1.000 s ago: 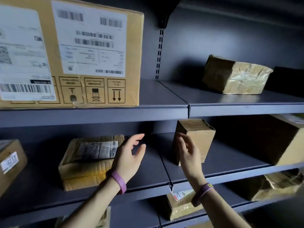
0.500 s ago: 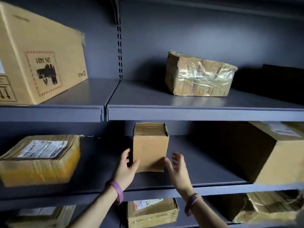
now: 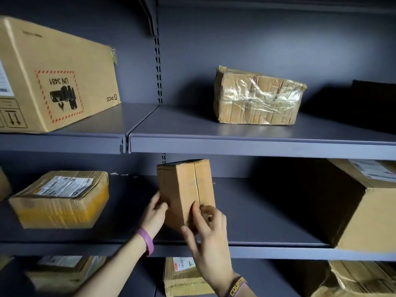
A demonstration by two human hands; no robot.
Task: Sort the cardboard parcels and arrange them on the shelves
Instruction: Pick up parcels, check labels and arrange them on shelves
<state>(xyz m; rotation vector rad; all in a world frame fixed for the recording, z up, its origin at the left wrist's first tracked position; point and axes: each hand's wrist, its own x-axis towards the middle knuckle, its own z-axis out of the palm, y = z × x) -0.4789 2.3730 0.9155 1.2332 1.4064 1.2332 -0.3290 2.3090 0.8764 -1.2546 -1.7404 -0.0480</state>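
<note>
Left hand [image 3: 155, 213]: fingers curled on the small box's [image 3: 185, 189] left face, steadying it.
Right hand [image 3: 209, 234]: clasps its lower front, likely to turn it.
Small box: upright, slightly tilted, at 12 o'clock from both hands, over the middle shelf [image 3: 267, 228]; contact unclear.
Neighbours: flat labelled parcel [image 3: 62, 198] at 9 o'clock, large carton [image 3: 364, 221] at 3 o'clock, both well apart.

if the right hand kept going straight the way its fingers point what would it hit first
The small upright box: the right hand grips its lower front, pointing up and inward. Behind the box is probably the shelf's back wall, though depth is unclear.
</note>
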